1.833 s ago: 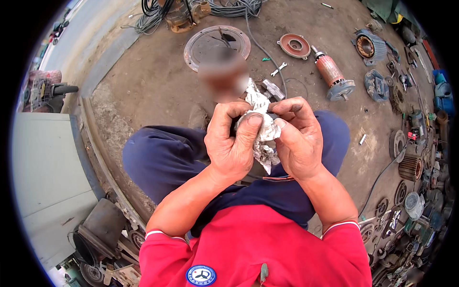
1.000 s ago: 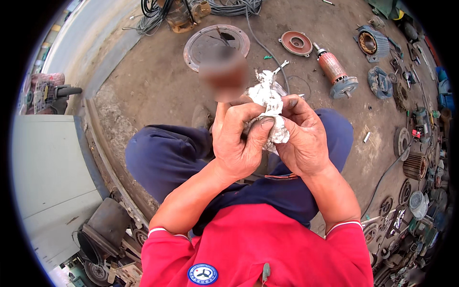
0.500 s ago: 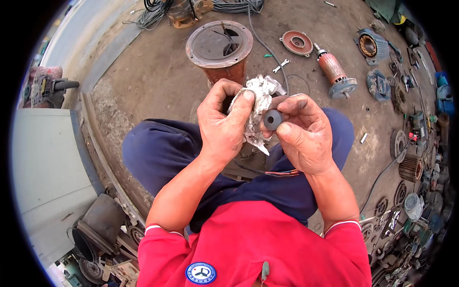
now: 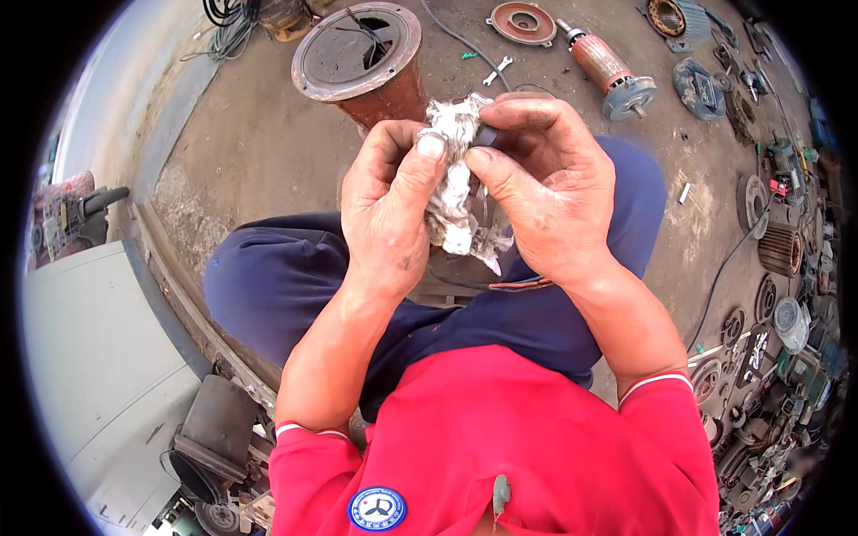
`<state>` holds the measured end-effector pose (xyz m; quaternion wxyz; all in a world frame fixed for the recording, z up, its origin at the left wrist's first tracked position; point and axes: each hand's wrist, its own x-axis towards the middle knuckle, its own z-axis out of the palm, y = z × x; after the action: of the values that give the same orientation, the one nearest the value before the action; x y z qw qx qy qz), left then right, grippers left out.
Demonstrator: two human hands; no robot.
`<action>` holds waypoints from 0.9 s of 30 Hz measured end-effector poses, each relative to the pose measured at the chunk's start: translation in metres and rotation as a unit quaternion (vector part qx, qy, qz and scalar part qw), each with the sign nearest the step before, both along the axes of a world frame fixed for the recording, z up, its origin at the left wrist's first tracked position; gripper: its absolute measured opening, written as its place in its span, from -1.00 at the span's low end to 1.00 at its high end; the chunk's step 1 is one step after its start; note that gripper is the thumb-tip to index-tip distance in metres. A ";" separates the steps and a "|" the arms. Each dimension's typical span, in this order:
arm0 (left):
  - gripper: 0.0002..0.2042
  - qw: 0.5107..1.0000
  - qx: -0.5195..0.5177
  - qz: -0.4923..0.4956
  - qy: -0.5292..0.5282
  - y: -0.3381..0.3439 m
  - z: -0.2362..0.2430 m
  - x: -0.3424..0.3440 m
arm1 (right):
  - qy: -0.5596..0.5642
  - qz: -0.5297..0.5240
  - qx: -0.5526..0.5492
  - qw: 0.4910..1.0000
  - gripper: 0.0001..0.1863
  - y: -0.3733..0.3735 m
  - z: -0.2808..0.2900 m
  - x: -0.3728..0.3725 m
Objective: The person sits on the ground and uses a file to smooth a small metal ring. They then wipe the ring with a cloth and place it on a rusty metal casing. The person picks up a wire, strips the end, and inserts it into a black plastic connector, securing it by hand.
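brown floor [image 4: 259,156]; white rag [image 4: 454,183] crumpled, grey-smudged; dark part [image 4: 485,136] mostly hidden

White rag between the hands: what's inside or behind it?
The right hand pinches a small dark grey piece beside the rag; only part of it shows. Rag and hand cover the rest; anything inside the folds can't be seen.

A repair workshop: motor parts [image 4: 700,89] crowd the ground [image 4: 241,143] right of the rotor [image 4: 609,62]; a wrench [image 4: 498,71] lies left of it.
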<state>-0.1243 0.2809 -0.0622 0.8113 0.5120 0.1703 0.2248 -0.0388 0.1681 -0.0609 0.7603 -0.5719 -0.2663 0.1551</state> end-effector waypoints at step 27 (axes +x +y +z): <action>-0.88 0.975 0.148 0.138 0.090 0.010 -0.045 0.000 | 0.220 0.284 0.300 0.884 -0.80 -0.034 0.027 0.022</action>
<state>-0.1244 0.2911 -0.1076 0.6692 0.6158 0.2764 0.3107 -0.0163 0.1339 -0.0339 0.8578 -0.1678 -0.2770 0.3990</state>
